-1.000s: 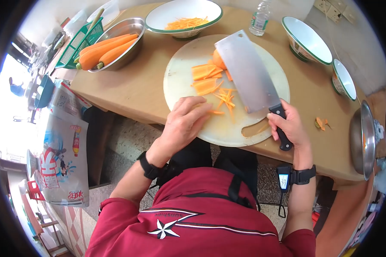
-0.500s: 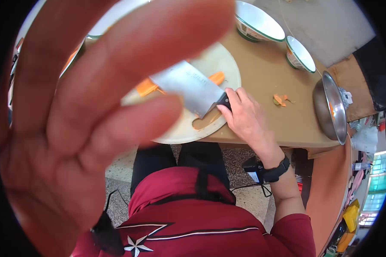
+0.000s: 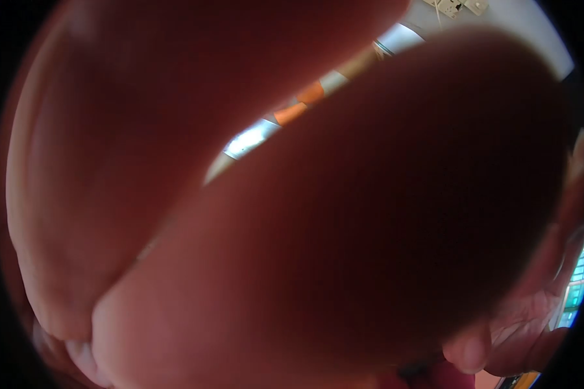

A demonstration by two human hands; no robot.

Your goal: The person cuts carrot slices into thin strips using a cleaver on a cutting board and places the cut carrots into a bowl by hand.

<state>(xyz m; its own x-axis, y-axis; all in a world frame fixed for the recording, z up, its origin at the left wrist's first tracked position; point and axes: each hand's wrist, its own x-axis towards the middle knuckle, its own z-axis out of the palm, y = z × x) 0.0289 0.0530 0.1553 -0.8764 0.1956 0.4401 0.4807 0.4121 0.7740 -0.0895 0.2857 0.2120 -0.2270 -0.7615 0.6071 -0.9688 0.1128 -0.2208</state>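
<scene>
Nearer the lens than in the earlier frame came what I take to be your left hand (image 3: 253, 259), while your right hand (image 3: 525, 318) had left the handle of the cleaver (image 3: 248, 139) and risen to the lower right edge of the view. Your left hand looked dark and blurred because it sat so close to the camera; a narrow slit ran between its big finger shapes, and I cannot tell whether they held anything. Your right hand was partly hidden, its palm side showing with no handle in it, and I cannot tell how wide its fingers were. Through the slit, orange carrot pieces (image 3: 290, 114) showed next to the cleaver's bright blade, seemingly on the pale cutting board (image 3: 333, 82). The blade probably rested there because the board gave it a steady bed with no grip on it. Beyond ran a strip of brown table (image 3: 358, 63) and part of a bowl (image 3: 399, 37), set back, I judge, to keep it out of the blade's way.
</scene>
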